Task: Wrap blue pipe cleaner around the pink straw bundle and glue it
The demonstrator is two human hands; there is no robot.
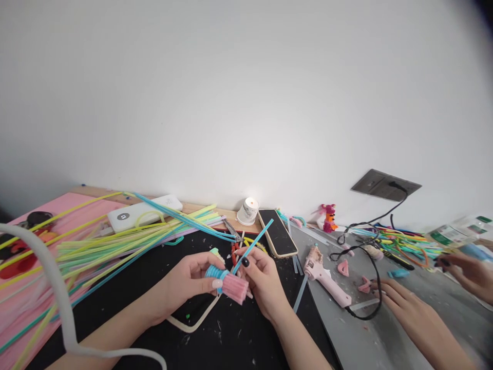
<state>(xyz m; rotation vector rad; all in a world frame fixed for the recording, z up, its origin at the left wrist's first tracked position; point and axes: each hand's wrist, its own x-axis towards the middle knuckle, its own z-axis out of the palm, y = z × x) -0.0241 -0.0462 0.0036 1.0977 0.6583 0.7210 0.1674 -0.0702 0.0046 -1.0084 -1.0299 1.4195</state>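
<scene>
My left hand (198, 277) is closed around a small pipe-cleaner figure whose lower part is a pink bundle (235, 289) and whose middle is wound with blue coils (215, 276). A pale green and yellow tip pokes out beyond my left fingers. My right hand (263, 277) pinches a blue pipe cleaner (254, 245), its free end pointing up and to the right. That strip runs down beside the figure; where it joins the coils is hidden by my fingers. Behind my hands lie pliers (234, 234) with red handles.
Loose pipe cleaners (127, 246) spread across the left. A white power bank (144, 213), paper cup (248, 211) and phone (278, 234) line the back. At right lie a pink glue gun (327, 282) with a black cord and a co-worker's hands (404, 306). A white tube (57, 277) arches at near left.
</scene>
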